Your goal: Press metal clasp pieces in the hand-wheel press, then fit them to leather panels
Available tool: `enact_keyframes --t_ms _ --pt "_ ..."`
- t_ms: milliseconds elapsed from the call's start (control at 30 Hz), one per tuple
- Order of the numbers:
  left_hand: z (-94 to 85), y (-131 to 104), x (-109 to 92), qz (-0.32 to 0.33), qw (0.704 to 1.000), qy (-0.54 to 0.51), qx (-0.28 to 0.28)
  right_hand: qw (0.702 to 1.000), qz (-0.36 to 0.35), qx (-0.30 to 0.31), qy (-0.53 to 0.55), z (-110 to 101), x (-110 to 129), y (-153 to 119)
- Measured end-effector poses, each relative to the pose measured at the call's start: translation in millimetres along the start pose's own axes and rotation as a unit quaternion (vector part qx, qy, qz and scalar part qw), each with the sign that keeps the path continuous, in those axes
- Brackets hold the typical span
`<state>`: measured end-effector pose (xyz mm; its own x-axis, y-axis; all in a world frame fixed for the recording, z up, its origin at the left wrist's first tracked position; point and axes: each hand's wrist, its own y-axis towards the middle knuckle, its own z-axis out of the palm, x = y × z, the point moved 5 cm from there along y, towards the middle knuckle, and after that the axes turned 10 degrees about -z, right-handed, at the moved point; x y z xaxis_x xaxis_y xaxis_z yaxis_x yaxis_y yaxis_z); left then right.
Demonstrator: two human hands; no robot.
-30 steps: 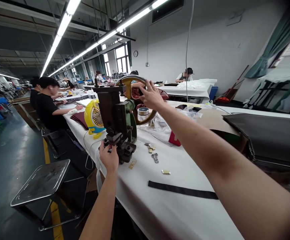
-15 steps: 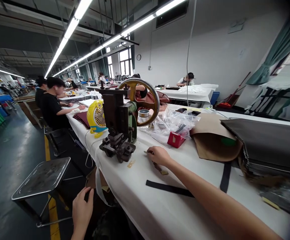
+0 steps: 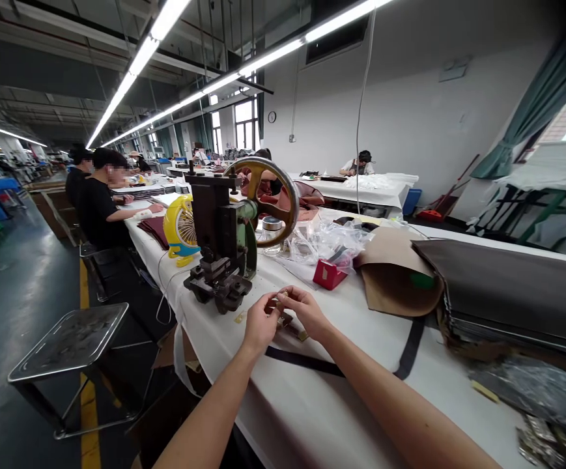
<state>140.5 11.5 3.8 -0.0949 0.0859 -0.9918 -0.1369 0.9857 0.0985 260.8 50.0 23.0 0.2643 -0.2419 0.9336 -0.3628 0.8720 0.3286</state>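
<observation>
A white-covered table [image 3: 307, 410] runs diagonally from centre left to the lower right. A dark stack of sheets [image 3: 512, 280] occupies the right of the frame; a hand press [image 3: 214, 221] with a spoked wheel stands left of centre. A black strip [image 3: 307, 362] lies flat at lower centre, passing beneath the forearms. The left hand [image 3: 262, 322] and right hand [image 3: 307, 312] meet at centre, fingers drawn narrow, their tips pinching a small piece [image 3: 281, 299], largely hidden but apparently metal. More small pieces [image 3: 303, 336] lie below them on the cloth.

Judged by its look, the held piece is light, stiff and somewhat slippery, more easily dropped than broken; its ends or opposite edges offer the best fingertip hold. The table's front edge falls away under the left forearm, and the press base limits movement at upper left. The widest room extends rightward, toward the stack.
</observation>
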Motion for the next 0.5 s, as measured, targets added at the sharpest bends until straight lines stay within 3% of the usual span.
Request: enact_keyframes --t_ms 167,267,333,500 --pt "6.6 -2 16 -0.017 0.999 0.011 0.027 0.998 -0.008 -0.056 -0.031 -13 -2 4" --pt "-1.7 -5 14 -0.003 0.999 0.032 -0.022 0.995 -0.031 -0.083 -0.042 -22 6 8" --pt "-8.8 -6 11 -0.007 0.998 -0.003 -0.061 0.997 -0.030 -0.049 -0.042 -16 10 8" --pt "-19.4 -11 0 -0.012 0.990 -0.123 -0.074 0.997 -0.028 0.063 -0.045 23 5 -1"
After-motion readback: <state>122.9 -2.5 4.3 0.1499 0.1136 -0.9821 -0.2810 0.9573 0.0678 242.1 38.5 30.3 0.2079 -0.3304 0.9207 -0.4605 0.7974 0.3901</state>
